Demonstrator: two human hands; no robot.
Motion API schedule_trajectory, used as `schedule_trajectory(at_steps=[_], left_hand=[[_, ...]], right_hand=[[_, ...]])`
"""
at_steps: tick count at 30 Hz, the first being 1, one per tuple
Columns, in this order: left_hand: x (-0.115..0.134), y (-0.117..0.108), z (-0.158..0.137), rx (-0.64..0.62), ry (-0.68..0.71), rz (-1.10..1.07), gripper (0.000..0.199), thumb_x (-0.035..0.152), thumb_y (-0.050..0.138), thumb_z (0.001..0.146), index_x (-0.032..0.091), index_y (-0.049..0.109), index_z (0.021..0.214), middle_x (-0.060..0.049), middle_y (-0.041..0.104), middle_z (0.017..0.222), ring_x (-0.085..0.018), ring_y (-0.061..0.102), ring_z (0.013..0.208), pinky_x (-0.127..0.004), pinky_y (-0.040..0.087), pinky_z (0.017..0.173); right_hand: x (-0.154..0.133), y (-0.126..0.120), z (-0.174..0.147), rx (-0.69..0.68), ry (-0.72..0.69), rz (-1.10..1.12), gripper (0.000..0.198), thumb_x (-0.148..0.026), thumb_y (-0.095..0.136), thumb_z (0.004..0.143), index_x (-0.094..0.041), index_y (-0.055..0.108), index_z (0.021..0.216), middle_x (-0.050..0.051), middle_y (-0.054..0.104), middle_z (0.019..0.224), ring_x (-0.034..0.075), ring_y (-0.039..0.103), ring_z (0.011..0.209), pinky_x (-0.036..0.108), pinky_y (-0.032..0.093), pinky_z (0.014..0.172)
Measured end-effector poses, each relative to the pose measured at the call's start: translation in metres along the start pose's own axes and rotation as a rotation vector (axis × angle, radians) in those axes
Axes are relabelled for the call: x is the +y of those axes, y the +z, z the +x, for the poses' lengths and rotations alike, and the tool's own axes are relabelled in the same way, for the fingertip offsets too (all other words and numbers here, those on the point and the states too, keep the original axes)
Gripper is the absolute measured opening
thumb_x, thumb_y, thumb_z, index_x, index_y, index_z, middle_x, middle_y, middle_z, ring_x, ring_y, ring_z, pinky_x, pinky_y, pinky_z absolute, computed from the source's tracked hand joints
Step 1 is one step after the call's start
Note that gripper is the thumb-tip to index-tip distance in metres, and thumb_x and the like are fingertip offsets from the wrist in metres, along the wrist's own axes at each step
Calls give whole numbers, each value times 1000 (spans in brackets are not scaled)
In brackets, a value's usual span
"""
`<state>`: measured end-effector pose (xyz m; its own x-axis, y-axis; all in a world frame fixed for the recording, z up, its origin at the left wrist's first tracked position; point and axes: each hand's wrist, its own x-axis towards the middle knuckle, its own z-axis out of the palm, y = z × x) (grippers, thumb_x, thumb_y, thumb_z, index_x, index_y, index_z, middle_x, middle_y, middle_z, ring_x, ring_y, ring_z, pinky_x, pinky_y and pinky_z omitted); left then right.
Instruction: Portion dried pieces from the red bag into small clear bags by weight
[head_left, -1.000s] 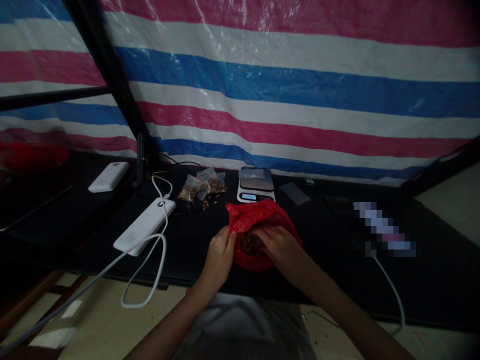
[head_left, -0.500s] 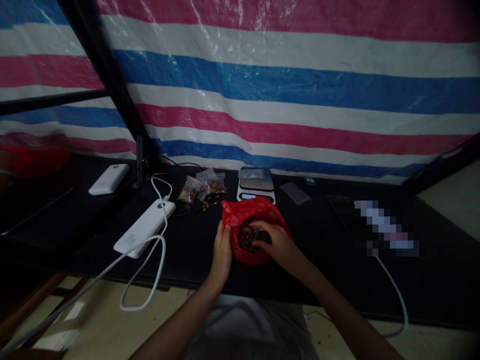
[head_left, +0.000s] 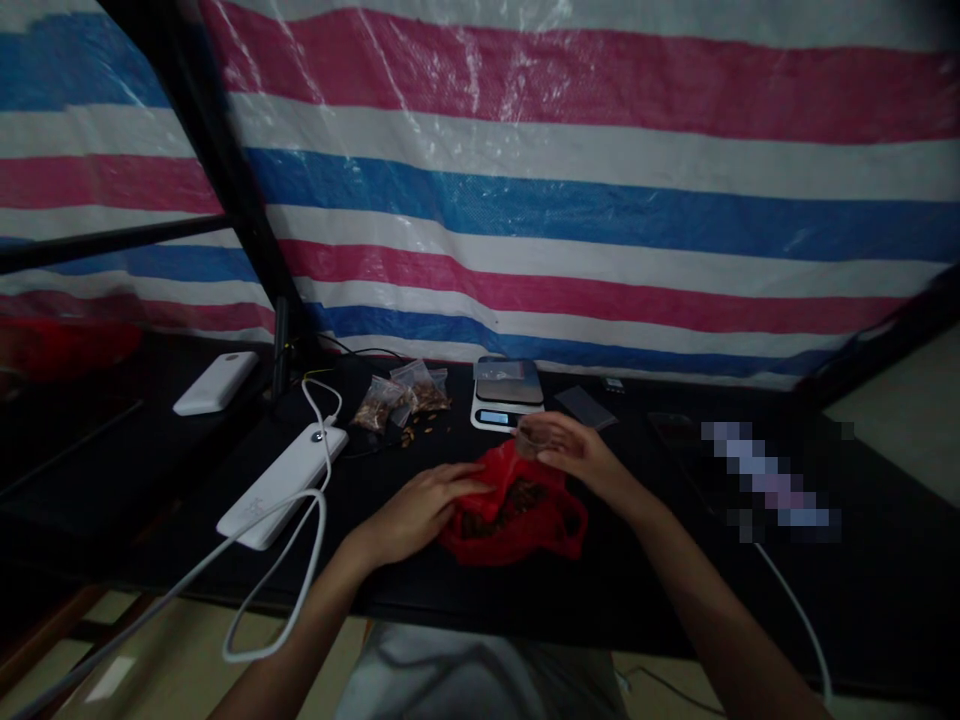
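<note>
The red plastic bag (head_left: 551, 535) lies on the black table with its mouth open, and brown seed-like pieces (head_left: 521, 497) show inside. My left hand (head_left: 420, 505) has its fingers over the bag's left rim, gripping the plastic. Above the far side of the bag, my right hand (head_left: 581, 450) is closed around a small clear cup (head_left: 531, 438); what is in the cup is hard to make out. Just beyond stands a white digital scale (head_left: 506, 412) with its display lit and a small clear bag (head_left: 501, 369) on its plate.
Filled zip bags (head_left: 375, 405) and loose brown pieces (head_left: 411, 434) lie left of the scale. A flat clear bag (head_left: 585, 407) rests to its right. White power banks (head_left: 281, 490) with a looping white cable (head_left: 319, 540) are at left; a blurred-out phone (head_left: 765, 475) is at right.
My right hand has come up out of the red bag with the small cup. My left hand has shifted from the bag's side onto its rim, and the bag has sunk flatter.
</note>
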<state>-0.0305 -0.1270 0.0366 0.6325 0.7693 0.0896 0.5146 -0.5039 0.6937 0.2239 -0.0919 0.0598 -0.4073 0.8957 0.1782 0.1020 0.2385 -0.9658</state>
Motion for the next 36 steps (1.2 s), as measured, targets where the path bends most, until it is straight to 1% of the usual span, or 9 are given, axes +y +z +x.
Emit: schedule_trajectory(at_steps=[5,9,11,13,17,20,24,31,36], left_hand=[[9,-23,0,-128,-3,135,43,28,48,87,33,44,130,-2,46,137,-20,41,127,-39,31,107],[7,-47,3,-193,-1,140,56,49,51,83,29,40,133,-4,23,150,-25,22,137,-42,20,112],[5,-59,13,-114,8,108,48,50,45,86,29,45,130,-2,23,150,-23,21,137,-40,18,113],[0,-67,33,55,40,71,40,45,34,92,26,51,123,-2,35,144,-20,29,134,-37,21,112],[-23,-65,103,344,145,107,38,35,31,94,17,53,119,-9,51,129,-19,43,123,-38,29,108],[-41,-52,161,227,163,229,49,36,52,84,13,46,127,-15,42,138,-24,36,129,-40,27,108],[-51,-37,211,130,39,374,74,44,66,72,7,41,131,-21,40,138,-31,36,129,-42,27,107],[-61,-29,223,92,85,348,52,45,60,77,11,57,116,-15,57,122,-27,54,112,-37,38,98],[-59,-30,210,196,122,-22,60,45,68,68,11,57,116,-13,59,119,-24,55,109,-35,40,97]], right_hand=[[21,-23,43,231,-110,-94,45,-45,64,71,-23,55,109,8,63,115,21,58,106,38,45,90],[60,-36,64,512,-144,-133,50,-47,64,69,-21,51,109,9,66,104,21,62,93,39,46,84],[76,-39,66,640,-152,-116,48,-47,64,69,-20,49,106,10,67,101,22,63,89,39,46,80],[86,-41,64,695,-157,-128,46,-46,65,68,-20,48,102,11,67,99,23,62,91,38,46,79],[90,-44,57,714,-173,-185,43,-44,63,71,-20,49,103,11,66,100,23,61,95,38,45,80],[90,-46,52,698,-170,-199,41,-43,59,75,-20,48,107,11,65,105,23,60,98,38,45,81],[91,-45,49,672,-172,-221,39,-40,57,77,-20,49,110,11,64,108,22,59,101,36,47,78],[90,-43,49,656,-164,-239,38,-38,58,76,-20,51,109,10,65,105,22,60,98,34,47,74],[83,-44,48,665,-166,-240,40,-39,59,75,-20,52,109,10,65,106,23,60,98,35,47,75]])
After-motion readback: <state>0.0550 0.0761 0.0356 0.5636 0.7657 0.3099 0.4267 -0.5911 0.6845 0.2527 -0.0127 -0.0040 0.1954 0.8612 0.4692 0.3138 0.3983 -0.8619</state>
